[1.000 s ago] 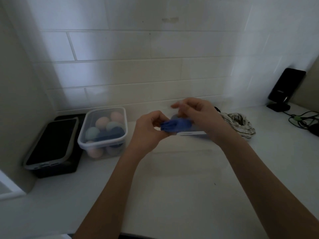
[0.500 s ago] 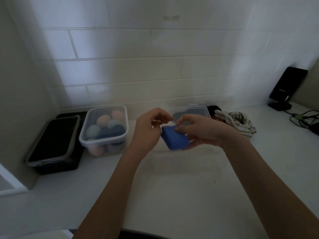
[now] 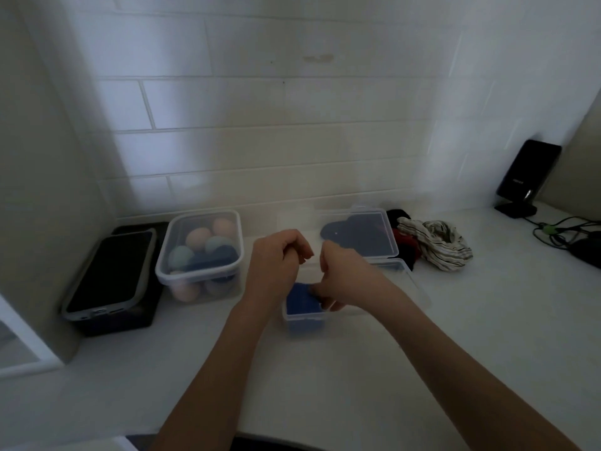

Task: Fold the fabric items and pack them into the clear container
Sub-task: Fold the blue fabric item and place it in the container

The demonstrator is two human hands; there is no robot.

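Note:
A folded blue fabric piece (image 3: 300, 304) lies at the left end of the clear container (image 3: 419, 288) on the white counter. My right hand (image 3: 344, 278) reaches down into the container, its fingertips pressed on the blue fabric. My left hand (image 3: 279, 262) hovers just above the container's left end with fingers curled and nothing visible in them. The container's clear lid (image 3: 364, 236) leans behind it, a dark fabric showing through. A striped fabric (image 3: 435, 244) and a red and black one (image 3: 401, 242) lie bunched to the right.
A second clear box (image 3: 198, 252) of pastel round items stands to the left. Beside it a phone (image 3: 110, 275) rests on a black box in the corner. At the far right are a black stand (image 3: 527, 177) and cables (image 3: 566, 229). A tiled wall runs behind.
Both hands have come down from mid-air towards the counter, and the folded blue fabric has gone from between them into the clear container. My left hand has let go of it.

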